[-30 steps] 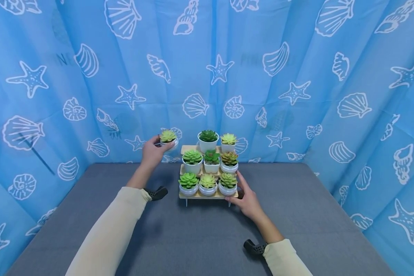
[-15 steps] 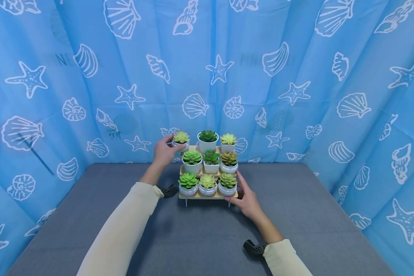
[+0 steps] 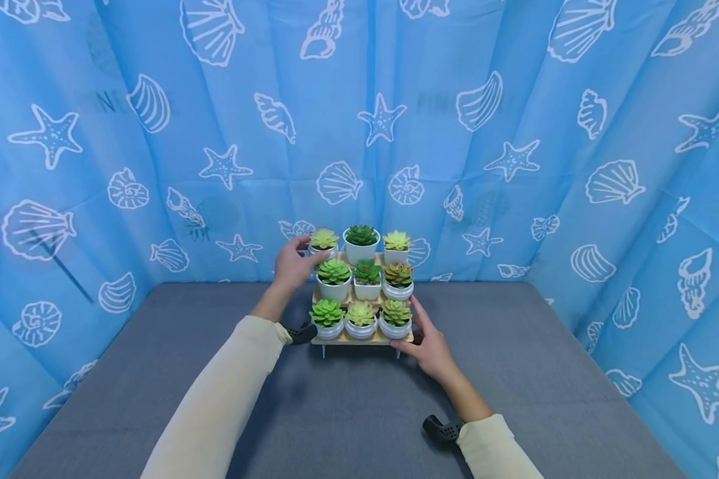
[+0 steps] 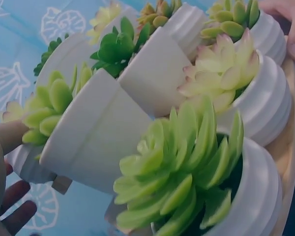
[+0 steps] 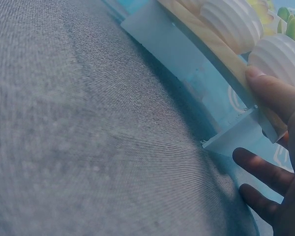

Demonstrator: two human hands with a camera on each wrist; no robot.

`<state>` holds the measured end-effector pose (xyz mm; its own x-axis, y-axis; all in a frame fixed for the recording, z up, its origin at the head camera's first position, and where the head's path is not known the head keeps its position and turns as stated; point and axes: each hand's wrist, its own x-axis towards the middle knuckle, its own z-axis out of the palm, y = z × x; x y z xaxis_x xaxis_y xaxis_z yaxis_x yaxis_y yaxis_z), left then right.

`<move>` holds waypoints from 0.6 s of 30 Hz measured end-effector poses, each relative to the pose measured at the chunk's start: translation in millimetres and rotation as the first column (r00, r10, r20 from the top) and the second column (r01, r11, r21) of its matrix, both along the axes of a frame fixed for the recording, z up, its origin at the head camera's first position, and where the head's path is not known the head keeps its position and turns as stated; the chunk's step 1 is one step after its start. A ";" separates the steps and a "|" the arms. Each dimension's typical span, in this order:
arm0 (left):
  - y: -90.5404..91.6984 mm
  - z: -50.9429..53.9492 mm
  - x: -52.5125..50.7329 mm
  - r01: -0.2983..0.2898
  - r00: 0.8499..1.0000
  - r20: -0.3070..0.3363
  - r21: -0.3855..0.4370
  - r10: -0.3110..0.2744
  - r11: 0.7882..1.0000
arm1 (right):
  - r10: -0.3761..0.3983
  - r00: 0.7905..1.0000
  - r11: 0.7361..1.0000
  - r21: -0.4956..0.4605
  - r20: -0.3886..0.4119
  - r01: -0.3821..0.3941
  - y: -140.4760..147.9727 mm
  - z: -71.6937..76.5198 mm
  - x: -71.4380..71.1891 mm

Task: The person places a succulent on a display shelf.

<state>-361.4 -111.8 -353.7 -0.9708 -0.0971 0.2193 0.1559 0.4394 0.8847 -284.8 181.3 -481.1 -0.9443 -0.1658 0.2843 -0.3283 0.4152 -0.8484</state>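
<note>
A three-tier wooden plant stand (image 3: pixel 362 342) with white legs bears rows of artificial succulents in white pots. My left hand (image 3: pixel 291 266) holds the pot of a pale green succulent (image 3: pixel 324 239) at the left end of the top tier, thumb in front. In the left wrist view that pot (image 4: pixel 28 164) is partly hidden behind a bright green succulent's plain pot (image 4: pixel 96 130); whether it bears on the board is unclear. My right hand (image 3: pixel 433 349) grips the stand's lower right corner, its thumb (image 5: pixel 270 91) on the bottom board (image 5: pixel 211 49), other fingers beside and below.
A dark green succulent (image 3: pixel 361 235) and a small pale one (image 3: pixel 397 242) share the top tier. The stand is on a grey cloth-covered table (image 3: pixel 359 412). Behind and at both sides hangs a blue seashell curtain (image 3: pixel 335 100).
My left hand has carried the pale green succulent rightward, from left of the stand to the left end of its top tier. The right hand has stayed on the corner.
</note>
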 end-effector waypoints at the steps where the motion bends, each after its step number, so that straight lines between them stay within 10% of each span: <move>1: 0.9 0.8 0.3 -0.010 1.000 -0.002 -0.021 0.010 1.000 | 0.000 1.000 1.000 0.000 0.000 0.000 0.0 0.0 0.0; 7: 3.5 2.5 1.8 -0.069 0.998 -0.015 -0.085 0.068 0.994 | 0.007 1.000 1.000 0.000 0.006 -0.007 -2.2 0.2 -0.1; 18: 3.0 -2.1 2.8 -0.017 0.999 -0.043 0.029 0.019 0.999 | 0.010 1.000 1.000 -0.007 -0.006 -0.010 -2.9 -0.6 -1.8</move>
